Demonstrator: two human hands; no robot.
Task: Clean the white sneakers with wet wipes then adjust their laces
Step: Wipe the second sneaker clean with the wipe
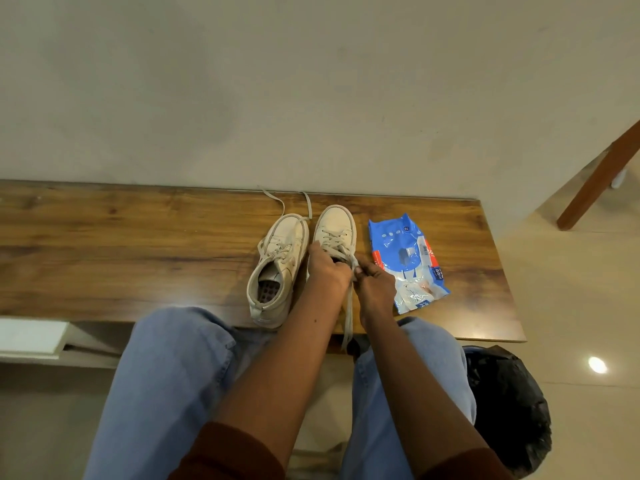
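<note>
Two white sneakers stand side by side on the wooden table (138, 244), toes toward the wall. The left sneaker (277, 268) stands free, its loose laces trailing toward the wall. My left hand (327, 271) rests over the opening of the right sneaker (336, 226) and grips its lace. My right hand (375, 285) pinches the same sneaker's lace (349, 313), whose loose end hangs down over the table's near edge. A blue pack of wet wipes (407, 261) lies flat just right of my right hand.
A bin lined with a black bag (505, 403) stands on the floor at my right knee. My legs in blue jeans (173, 382) reach under the table edge. A wall runs behind the table. A wooden leg (599, 181) slants at the far right.
</note>
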